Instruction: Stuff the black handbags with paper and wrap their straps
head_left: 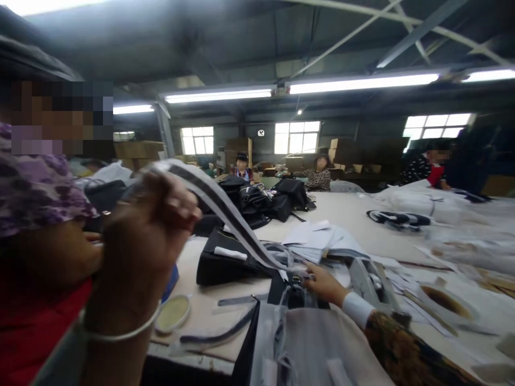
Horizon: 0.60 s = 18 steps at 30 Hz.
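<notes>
My left hand is raised close to the camera, a bangle on its wrist, fingers closed round the upper end of a long dark strap wrapped in pale film. The strap slants down and right to a black bag at the table's near edge. My right hand, in a white cuff and patterned sleeve, pinches the strap's lower end at the bag's metal fitting. Clear plastic wrapping covers the bag's front.
A co-worker in a purple floral top stands close on my left. On the table lie black bags, a flat black bag, papers, a small round tin, a loose strap and a tape roll. Other people sit at the far side.
</notes>
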Each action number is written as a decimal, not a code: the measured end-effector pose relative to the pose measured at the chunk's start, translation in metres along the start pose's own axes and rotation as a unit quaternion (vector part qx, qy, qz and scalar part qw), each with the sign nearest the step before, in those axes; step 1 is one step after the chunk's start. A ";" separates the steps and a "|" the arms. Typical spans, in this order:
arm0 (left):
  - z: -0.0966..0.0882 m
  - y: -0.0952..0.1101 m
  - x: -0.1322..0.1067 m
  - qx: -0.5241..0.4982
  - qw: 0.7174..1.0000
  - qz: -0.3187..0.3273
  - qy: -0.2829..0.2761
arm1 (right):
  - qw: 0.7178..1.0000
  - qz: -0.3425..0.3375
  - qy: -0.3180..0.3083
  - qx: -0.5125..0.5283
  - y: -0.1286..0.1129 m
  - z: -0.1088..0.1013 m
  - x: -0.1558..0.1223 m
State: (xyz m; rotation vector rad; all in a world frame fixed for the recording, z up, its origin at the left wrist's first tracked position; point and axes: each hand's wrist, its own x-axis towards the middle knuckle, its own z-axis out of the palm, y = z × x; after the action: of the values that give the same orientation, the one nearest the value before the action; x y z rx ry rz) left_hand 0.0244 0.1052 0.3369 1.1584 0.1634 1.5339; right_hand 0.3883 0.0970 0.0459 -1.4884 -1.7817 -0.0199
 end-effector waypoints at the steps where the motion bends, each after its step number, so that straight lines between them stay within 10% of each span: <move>1: 0.002 -0.011 -0.008 -0.004 0.999 -0.027 -0.044 | 0.999 -0.011 0.029 -0.010 -0.005 -0.004 0.007; 5: 0.005 -0.071 -0.050 0.023 0.960 -0.263 -0.094 | 0.988 -0.091 0.115 -0.043 -0.072 -0.026 0.037; 10: 0.012 -0.111 -0.094 -0.039 0.913 -0.360 -0.188 | 0.955 -0.266 0.131 0.029 -0.176 -0.052 0.063; 18: 0.003 -0.102 -0.118 -0.034 0.918 -0.369 -0.142 | 0.942 -0.309 0.098 0.084 -0.157 -0.055 0.069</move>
State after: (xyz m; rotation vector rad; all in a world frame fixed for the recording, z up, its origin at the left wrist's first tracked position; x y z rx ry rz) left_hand 0.0795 0.0424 0.2048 1.0778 0.3086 0.6920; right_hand 0.2883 0.0790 0.1943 -0.7347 -1.9572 -0.3130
